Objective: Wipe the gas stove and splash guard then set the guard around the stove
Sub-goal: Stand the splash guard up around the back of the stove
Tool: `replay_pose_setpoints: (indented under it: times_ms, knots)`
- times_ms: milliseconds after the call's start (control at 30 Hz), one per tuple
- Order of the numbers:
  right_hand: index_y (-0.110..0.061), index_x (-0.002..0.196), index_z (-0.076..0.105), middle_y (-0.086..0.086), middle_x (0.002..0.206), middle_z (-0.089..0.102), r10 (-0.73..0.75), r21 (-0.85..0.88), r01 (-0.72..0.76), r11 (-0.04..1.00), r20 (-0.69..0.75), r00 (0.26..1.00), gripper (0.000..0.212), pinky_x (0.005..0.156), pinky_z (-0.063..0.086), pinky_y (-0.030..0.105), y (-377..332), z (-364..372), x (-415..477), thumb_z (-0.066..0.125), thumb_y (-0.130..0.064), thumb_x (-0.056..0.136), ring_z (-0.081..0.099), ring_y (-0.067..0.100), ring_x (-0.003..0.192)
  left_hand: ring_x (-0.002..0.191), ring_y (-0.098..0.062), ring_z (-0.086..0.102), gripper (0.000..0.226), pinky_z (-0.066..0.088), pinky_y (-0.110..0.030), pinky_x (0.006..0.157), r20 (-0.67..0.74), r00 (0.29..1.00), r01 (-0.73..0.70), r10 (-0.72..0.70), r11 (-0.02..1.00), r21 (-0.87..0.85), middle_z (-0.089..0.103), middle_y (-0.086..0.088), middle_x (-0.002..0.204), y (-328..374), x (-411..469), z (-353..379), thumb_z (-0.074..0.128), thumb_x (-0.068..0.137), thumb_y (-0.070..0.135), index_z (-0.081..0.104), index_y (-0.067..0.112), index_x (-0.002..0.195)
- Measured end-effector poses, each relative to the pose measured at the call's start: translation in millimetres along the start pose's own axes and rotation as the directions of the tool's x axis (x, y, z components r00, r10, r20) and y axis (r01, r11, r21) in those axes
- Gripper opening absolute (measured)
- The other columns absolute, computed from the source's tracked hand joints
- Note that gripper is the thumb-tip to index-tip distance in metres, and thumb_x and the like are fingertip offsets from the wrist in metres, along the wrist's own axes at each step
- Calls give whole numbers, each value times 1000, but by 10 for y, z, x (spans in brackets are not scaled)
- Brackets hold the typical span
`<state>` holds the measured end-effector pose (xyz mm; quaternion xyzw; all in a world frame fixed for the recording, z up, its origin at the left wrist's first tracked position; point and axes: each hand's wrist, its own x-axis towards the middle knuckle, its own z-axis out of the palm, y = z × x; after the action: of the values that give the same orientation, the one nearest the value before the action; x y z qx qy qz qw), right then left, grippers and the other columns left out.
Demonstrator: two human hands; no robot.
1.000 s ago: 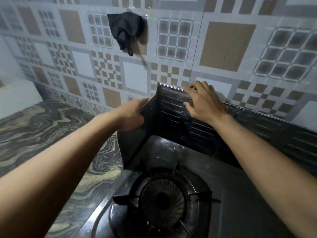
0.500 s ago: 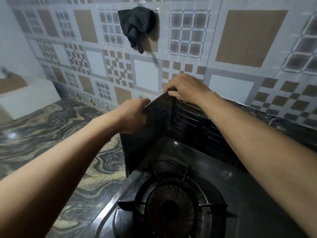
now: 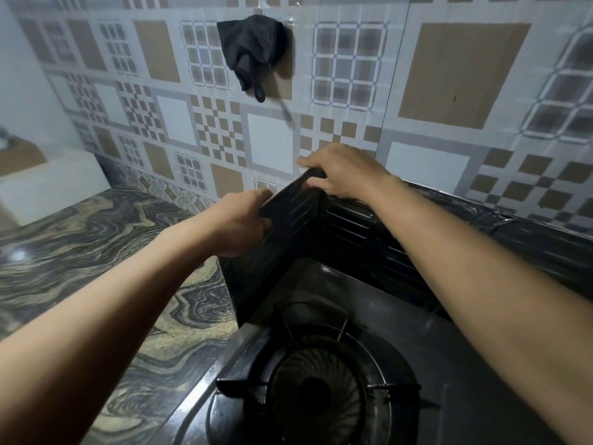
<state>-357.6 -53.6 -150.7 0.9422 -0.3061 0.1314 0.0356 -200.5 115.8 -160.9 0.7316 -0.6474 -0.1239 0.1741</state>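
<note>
Left hand has the guard by the free edge of its side panel, fingers wrapped round that edge. Right hand is up on the top edge, right at the corner fold, fingers curled over the rim and gripping. So both hands are on the guard, and it stands upright, bent into an L. The side panel runs down the stove's left edge, and the back panel runs off to the right, close along the tiled wall. The side panel's lower edge sits just where stove meets bench. Both forearms reach in over the stove top, the right one crossing above its rear corner. The burner, with its pan support, sits near the front, well inside the guard's angle. Out to the left the marbled bench stretches away to a white box against the wall, well apart from the guard. Above the hands, a dark cloth hangs on the wall, well apart from the guard's top edge.
</note>
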Motion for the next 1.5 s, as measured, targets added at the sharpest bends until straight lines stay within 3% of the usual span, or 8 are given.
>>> replay_pose_setpoints:
  times_ms: [133,267,433,800,1167,1333,1433,1500]
  knots:
    - [-24,146,45,2,139,55,17,-70,-15,997,20,1000,70,93,49,47,-48,82,-69,69,-51,86,46,26,130,97,-32,64,28,52,-40,84,12,1000,-3,3,1000,-22,68,-10,107,14,-49,4,60,93,17,58,19,121]
    - [-24,147,44,1,144,52,33,-114,-38,993,-41,999,64,94,48,47,-98,143,-59,66,-46,91,44,25,133,99,-36,62,20,50,-38,81,5,1000,-9,9,1000,-3,68,-15,106,44,-62,22,55,95,11,57,15,115]
    - [-27,143,51,0,147,52,13,22,-15,1000,84,996,50,110,39,44,-85,-50,37,54,-47,97,45,24,137,99,-34,62,20,50,-38,83,1,1000,19,-19,1000,-5,68,-13,106,28,-66,-15,52,94,9,58,14,112]
    - [-31,134,61,-6,143,56,80,103,-89,991,84,993,38,104,38,37,-103,-132,40,51,-45,100,49,21,133,94,-37,60,11,44,-36,74,-5,1000,17,-17,1000,15,66,-14,101,84,-61,-13,51,92,10,52,20,97]
    - [-23,147,46,3,151,48,91,122,-88,989,-21,996,44,110,37,44,-82,66,-28,46,-25,103,40,30,140,99,-34,63,30,52,-40,86,14,998,62,-62,997,-37,69,-14,110,31,-68,-20,53,90,14,60,18,119]
    - [-9,141,51,12,136,57,-55,-146,18,989,-256,965,56,95,51,48,-86,205,-404,58,-2,86,51,32,127,123,-34,56,73,47,-34,93,31,996,82,-81,995,-49,51,-20,145,75,-101,-64,51,88,8,25,20,155]
    - [-5,137,56,20,133,59,-48,-342,-27,939,-209,977,65,101,46,48,-5,336,-662,72,-6,74,54,38,123,135,-34,45,79,39,-37,107,62,996,66,-64,997,-35,42,-18,152,158,-118,-81,50,88,4,17,19,158]
    - [-6,145,46,23,149,45,19,-446,-75,892,-130,991,75,113,33,48,70,396,-863,74,-12,76,41,38,139,133,-34,47,81,39,-34,102,67,996,57,-54,998,-39,46,-17,149,218,-123,-74,52,88,3,14,20,158]
